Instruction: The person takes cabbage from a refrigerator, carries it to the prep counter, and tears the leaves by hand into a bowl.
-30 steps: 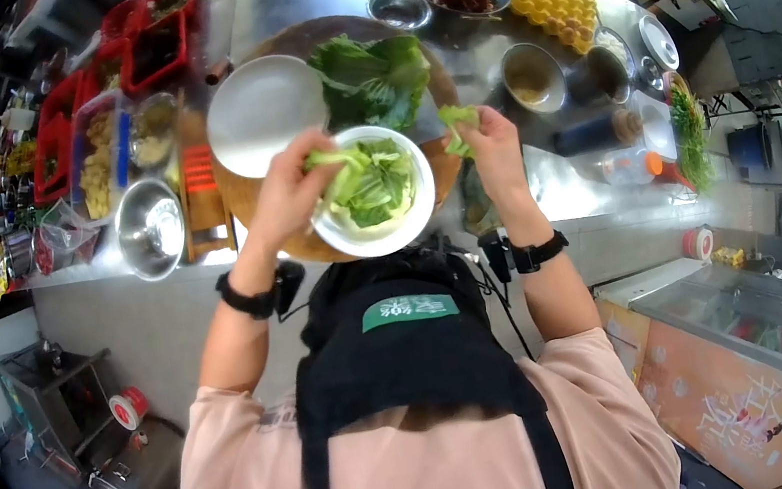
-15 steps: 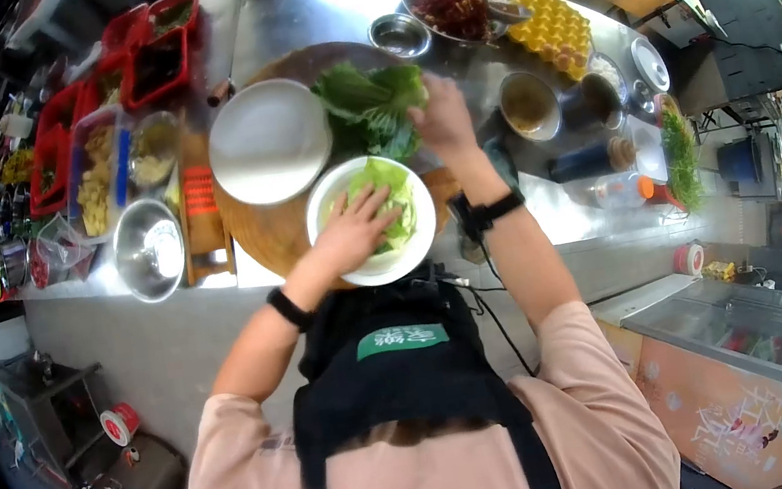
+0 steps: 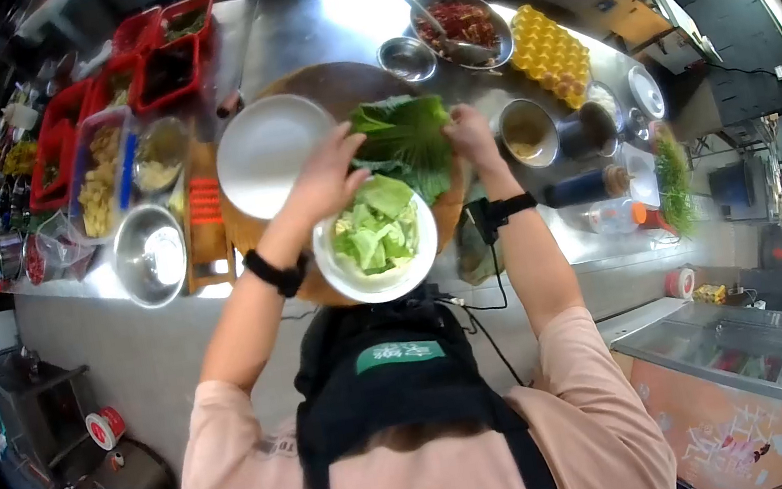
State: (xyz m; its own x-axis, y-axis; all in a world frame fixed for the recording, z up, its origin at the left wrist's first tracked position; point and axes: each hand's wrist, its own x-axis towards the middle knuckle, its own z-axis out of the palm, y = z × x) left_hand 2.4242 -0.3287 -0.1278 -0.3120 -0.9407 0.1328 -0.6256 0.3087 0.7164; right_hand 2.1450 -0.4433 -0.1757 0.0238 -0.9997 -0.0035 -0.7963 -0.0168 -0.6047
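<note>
My right hand (image 3: 473, 137) pinches the stalk end of a bunch of dark green leaves (image 3: 404, 139) over the round wooden board. At the left edge of these leaves is my left hand (image 3: 328, 175), thumb and fingers apart, above the rim of a white bowl (image 3: 330, 272). In the bowl lie pale green torn leaves (image 3: 375, 235), which look like lettuce or cabbage. A round white plate (image 3: 268, 151) sits on the board just beyond my left hand.
The round wooden board (image 3: 306, 81) rests on a steel counter. To the left stand a metal bowl (image 3: 150, 255) and red bins (image 3: 160, 72). At the right are a pan of red chillies (image 3: 461, 23), a yellow egg tray (image 3: 548, 47) and a metal pot (image 3: 528, 133).
My left hand has lifted off the pale leaves in the bowl and moved up to the dark leaves. Held by my right hand, the dark leaves have shifted slightly right and nearer.
</note>
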